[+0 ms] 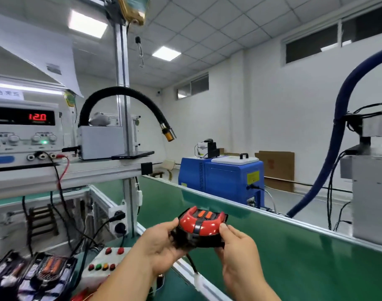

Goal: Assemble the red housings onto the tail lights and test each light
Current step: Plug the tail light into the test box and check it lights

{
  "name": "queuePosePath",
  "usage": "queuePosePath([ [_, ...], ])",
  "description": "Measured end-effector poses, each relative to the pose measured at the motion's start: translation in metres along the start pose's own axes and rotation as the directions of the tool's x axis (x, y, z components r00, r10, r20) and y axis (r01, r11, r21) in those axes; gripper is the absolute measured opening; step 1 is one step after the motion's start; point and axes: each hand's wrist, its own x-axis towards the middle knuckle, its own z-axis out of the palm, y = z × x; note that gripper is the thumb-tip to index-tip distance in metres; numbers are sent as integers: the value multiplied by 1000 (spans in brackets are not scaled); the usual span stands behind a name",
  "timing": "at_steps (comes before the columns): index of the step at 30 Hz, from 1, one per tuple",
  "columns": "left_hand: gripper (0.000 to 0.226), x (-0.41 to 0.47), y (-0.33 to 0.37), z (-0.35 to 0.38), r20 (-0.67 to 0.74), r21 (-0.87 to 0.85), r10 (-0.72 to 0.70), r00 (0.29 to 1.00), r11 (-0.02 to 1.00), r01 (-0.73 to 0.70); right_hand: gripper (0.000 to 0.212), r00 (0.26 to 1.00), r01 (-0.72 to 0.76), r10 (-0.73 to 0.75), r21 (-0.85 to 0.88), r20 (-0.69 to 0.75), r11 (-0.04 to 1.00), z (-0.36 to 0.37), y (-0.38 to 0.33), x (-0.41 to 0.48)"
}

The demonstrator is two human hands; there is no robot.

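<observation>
- The left hand (161, 242) and the right hand (240, 253) are holding one tail light (192, 238) between them above the green belt (294, 246); each hand is gripping one side, with a thumb pressing on the rim of the red housing (198, 222)
- The red housing is sitting on top of the black body and facing the camera; whether it is fully snapped home cannot be told
- A lead is hanging from under the light; its white connector (198, 280) is dangling free beside the right wrist, plugged into nothing
- Step in hand, as judged: the housing is being seated; the test is not yet begun
- The next move is probably calling for one hand to let go and carry the connector towards the power supply (22, 135), which is showing 12.0, or the button box (103, 263); the mating socket is not visible
- The further tail lights (33, 272) are lying at lower left, near the button box
</observation>
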Motion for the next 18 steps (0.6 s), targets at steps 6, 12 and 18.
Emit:
queuePosePath([
  [6,26,45,2,-2,-51,129,161,986,980,-153,26,993,-120,119,49,28,992,7,26,72],
  [12,43,67,-32,14,-197,596,597,778,703,-388,26,922,-370,345,140,175,919,14,49,94],
  [18,24,79,-5,9,-183,412,405,896,859,-304,29,980,-163,163,-7,116,987,20,44,107],
])
